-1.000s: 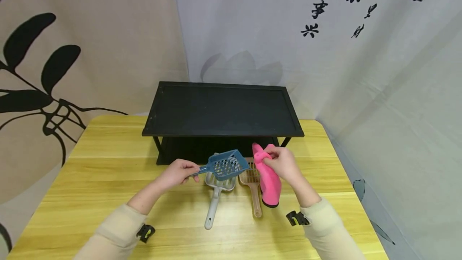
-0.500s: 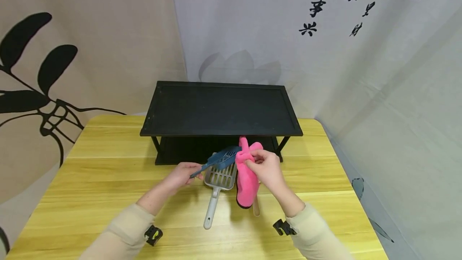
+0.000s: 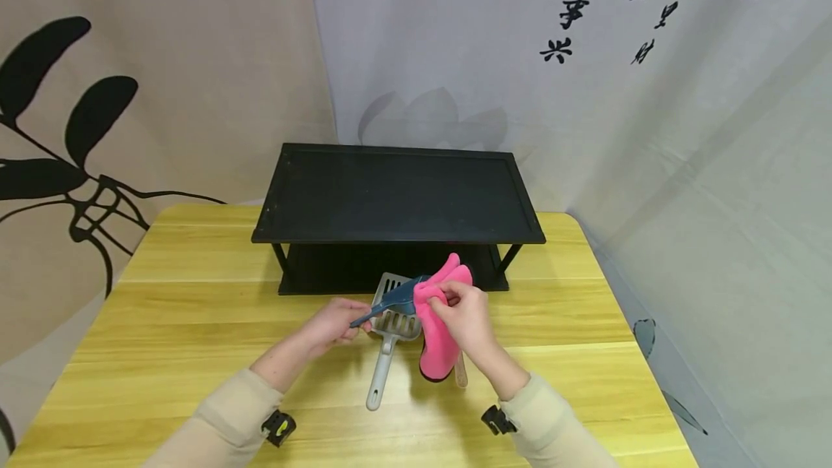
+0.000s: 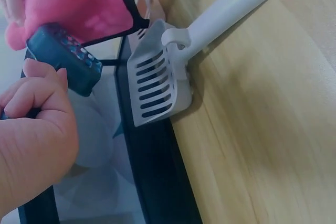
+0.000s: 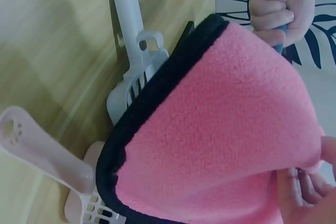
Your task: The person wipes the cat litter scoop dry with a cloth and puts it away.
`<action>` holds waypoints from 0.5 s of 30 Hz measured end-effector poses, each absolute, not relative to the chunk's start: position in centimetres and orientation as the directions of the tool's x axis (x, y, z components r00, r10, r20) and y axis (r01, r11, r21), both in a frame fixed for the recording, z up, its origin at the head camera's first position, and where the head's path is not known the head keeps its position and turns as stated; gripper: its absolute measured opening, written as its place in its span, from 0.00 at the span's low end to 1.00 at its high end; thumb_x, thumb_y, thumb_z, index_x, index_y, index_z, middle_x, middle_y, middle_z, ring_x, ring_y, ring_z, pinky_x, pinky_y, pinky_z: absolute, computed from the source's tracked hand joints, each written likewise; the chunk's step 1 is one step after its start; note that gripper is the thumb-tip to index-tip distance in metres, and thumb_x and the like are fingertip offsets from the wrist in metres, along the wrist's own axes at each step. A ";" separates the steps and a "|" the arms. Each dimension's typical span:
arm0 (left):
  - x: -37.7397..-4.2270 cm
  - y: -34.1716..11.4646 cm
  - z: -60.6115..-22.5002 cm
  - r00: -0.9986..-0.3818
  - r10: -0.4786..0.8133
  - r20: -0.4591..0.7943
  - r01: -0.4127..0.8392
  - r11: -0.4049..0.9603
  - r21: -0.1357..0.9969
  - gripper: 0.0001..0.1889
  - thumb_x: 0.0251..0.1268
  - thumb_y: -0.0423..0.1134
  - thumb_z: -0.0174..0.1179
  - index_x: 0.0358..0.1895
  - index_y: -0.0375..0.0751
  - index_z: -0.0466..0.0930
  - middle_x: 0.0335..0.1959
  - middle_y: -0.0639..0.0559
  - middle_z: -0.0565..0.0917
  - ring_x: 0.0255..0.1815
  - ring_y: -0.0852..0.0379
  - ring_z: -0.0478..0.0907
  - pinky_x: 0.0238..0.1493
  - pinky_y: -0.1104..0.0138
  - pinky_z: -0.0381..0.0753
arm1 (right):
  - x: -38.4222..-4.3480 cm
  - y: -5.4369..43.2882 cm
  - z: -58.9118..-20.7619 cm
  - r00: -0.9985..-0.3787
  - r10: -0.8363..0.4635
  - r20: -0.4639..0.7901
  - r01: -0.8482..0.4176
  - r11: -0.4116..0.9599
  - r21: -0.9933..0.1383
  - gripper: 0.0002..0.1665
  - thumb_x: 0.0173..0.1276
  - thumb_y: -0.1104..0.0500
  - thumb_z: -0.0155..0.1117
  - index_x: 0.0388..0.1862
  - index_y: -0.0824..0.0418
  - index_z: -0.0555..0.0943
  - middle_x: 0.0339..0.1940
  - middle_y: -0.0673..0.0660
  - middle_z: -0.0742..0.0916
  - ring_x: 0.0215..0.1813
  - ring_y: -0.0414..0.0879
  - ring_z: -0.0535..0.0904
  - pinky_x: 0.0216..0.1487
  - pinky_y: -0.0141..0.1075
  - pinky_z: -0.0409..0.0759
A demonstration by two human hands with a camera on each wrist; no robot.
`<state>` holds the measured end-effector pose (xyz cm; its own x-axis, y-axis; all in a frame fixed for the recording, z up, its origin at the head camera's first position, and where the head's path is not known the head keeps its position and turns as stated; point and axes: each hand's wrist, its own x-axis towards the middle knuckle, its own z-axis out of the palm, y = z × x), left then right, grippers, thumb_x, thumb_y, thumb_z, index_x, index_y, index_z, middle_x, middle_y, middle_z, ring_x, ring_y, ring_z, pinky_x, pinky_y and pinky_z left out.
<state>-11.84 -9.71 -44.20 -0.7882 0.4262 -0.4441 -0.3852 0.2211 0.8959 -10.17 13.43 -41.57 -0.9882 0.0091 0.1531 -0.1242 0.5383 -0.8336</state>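
My left hand (image 3: 338, 322) grips the handle of a blue litter scoop (image 3: 392, 300), its slotted basket tilted away to the right. Between the fingers and thumb of my right hand (image 3: 469, 320) is a pinched pink fleece cloth (image 3: 437, 341) with black edging. The cloth hangs over the far end of the blue basket and hides part of it; in the left wrist view it lies against the scoop's basket (image 4: 71, 61). Below them a grey litter scoop (image 3: 380, 374) lies on the table, handle towards me. A pale pinkish scoop (image 5: 44, 150) lies beside it, mostly hidden by the cloth from above.
A black two-level rack (image 3: 396, 197) stands at the back of the wooden table (image 3: 195, 352), just beyond the scoops. The grey scoop's head reaches its front edge. Patterned fabric (image 3: 416, 42) hangs behind the table.
The right hand has carried the cloth leftward onto the blue scoop's basket, covering most of the pale scoop. The left hand has shifted slightly right and tilted the blue scoop towards edge-on.
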 end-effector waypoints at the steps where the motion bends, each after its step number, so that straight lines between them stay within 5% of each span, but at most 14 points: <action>1: -11.8 -9.8 -44.1 -0.787 0.429 -0.443 -0.384 0.222 0.897 0.17 0.73 0.34 0.42 0.52 0.23 0.74 0.22 0.55 0.74 0.11 0.69 0.54 0.15 0.79 0.54 | -10.3 13.6 -41.6 -0.987 0.014 0.158 -0.126 0.534 -0.836 0.06 0.56 0.66 0.68 0.33 0.66 0.85 0.26 0.59 0.85 0.27 0.43 0.78 0.28 0.25 0.76; 15: -11.5 -11.1 -43.9 -0.766 0.468 -0.441 -0.368 0.243 0.897 0.17 0.74 0.35 0.41 0.51 0.24 0.74 0.22 0.55 0.73 0.12 0.68 0.54 0.16 0.78 0.54 | -11.0 16.2 -41.8 -0.978 0.127 0.168 -0.075 0.536 -0.841 0.07 0.55 0.67 0.69 0.34 0.69 0.85 0.27 0.62 0.86 0.28 0.44 0.78 0.27 0.23 0.75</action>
<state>-11.53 -11.05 -43.86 -0.7659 0.4678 -0.4411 -0.3681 0.2435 0.8973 -11.03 16.22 -41.81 -0.9775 0.1273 0.1680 -0.0747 0.5358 -0.8410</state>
